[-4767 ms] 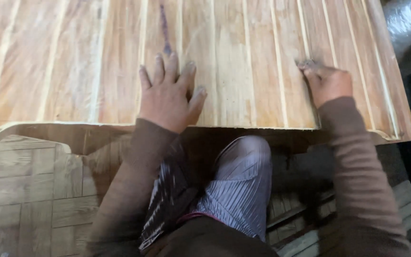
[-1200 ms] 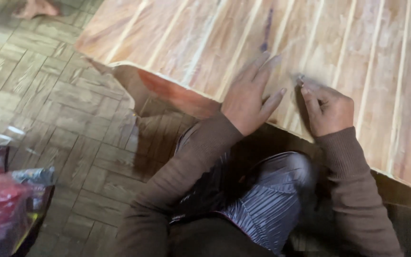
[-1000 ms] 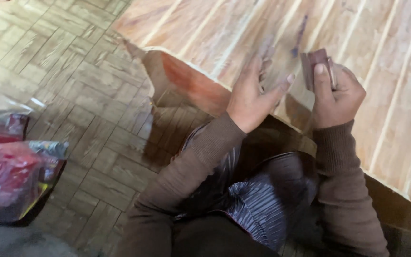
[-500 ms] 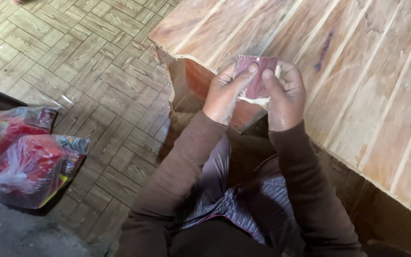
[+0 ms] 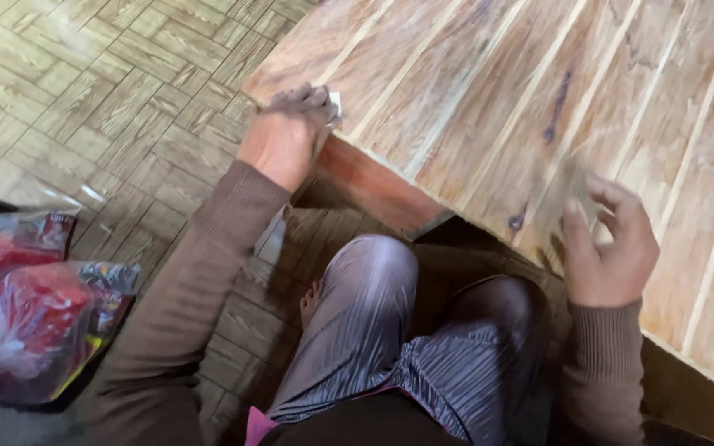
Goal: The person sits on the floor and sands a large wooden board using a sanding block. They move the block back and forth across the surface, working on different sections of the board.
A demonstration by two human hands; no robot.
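Note:
A large wooden panel (image 5: 489, 99) of pale and reddish slats with thin grooves lies in front of me, its near edge above my knees. My left hand (image 5: 284, 136) presses down at the panel's near left corner, fingers closed over a small piece of sandpaper (image 5: 336, 102); only a white corner of it shows. My right hand (image 5: 613, 248) rests at the panel's near edge, fingers apart and slightly curled, with nothing in it. Both arms wear brown sleeves.
My knees in grey striped trousers (image 5: 373, 322) are tucked under the panel's edge. Red plastic bags (image 5: 26, 314) lie on the parquet floor (image 5: 101, 107) at the left. A reddish board (image 5: 373, 186) supports the panel beneath the corner.
The sandpaper went from my right hand, through both hands, into my left hand. My left hand moved to the panel's left corner and my right hand returned to the panel's edge.

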